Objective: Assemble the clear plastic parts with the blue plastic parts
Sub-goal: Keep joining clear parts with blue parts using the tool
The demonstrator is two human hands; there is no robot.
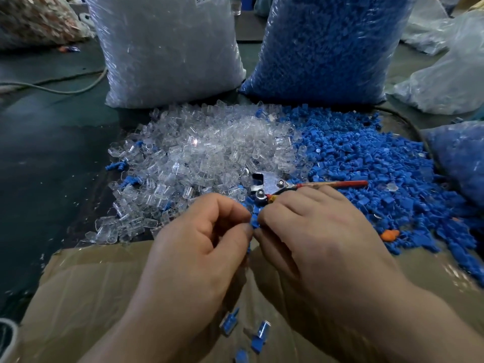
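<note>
A heap of clear plastic parts [199, 158] lies in the middle of the table, and a heap of blue plastic parts [372, 174] spreads to its right. My left hand [199, 247] and my right hand [314, 231] meet just below the heaps, fingertips together. Both pinch one small blue part [254, 223] between them; whether a clear part is on it is hidden by the fingers. Assembled blue-and-clear pieces [230, 322] lie on the cardboard [86, 284] under my wrists.
A metal tool with a red handle [288, 186] lies just beyond my right hand. A tall bag of clear parts [167, 48] and a bag of blue parts [330, 48] stand behind the heaps. An orange scrap [389, 235] lies at right. A cable [52, 87] runs at left.
</note>
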